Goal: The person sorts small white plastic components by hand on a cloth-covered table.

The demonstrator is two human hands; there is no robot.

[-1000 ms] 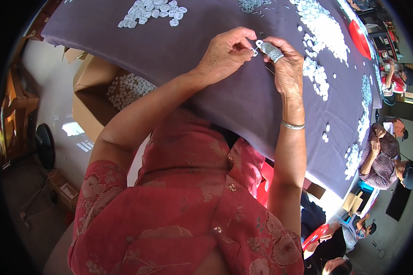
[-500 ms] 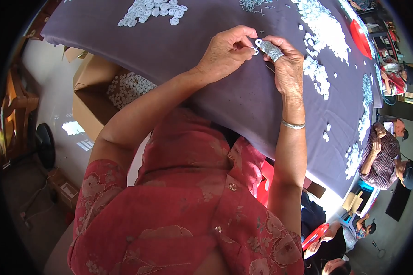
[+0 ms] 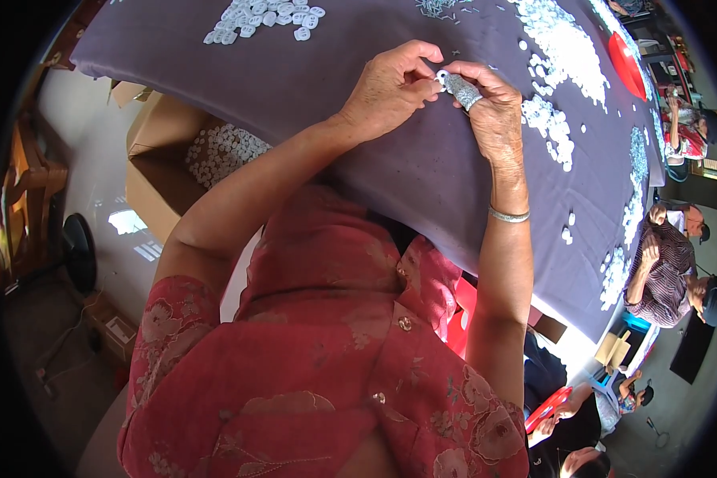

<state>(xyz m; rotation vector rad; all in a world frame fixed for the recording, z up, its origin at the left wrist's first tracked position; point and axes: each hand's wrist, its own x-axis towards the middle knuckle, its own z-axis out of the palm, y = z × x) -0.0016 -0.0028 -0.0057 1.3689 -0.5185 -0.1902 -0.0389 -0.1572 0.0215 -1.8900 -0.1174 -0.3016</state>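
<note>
My left hand [image 3: 386, 92] is closed in a pinch, its fingertips on a small white plastic piece [image 3: 441, 78], which they partly hide. My right hand [image 3: 498, 111] is closed on that side too, thumb and forefinger meeting at the white piece. A glittery silver wrap [image 3: 461, 90] seems to cover the right thumb. Both hands hang above the near part of the purple-grey tablecloth [image 3: 422, 175], fingertips touching or almost so. I cannot make out whether one or two white pieces are between the fingers.
White plastic pieces [image 3: 267, 14] lie at the far left, and a big heap [image 3: 562, 48] at the right. Small metal pins [image 3: 438, 8] are scattered at the far edge. An open cardboard box [image 3: 155, 143] holds more white pieces. A red dish [image 3: 627, 65] and co-workers [image 3: 665, 263] are at the right.
My right hand has tilted and moved slightly left, bringing the white piece at its thumb up against the one in my left fingers. A co-worker's hands at the right have moved.
</note>
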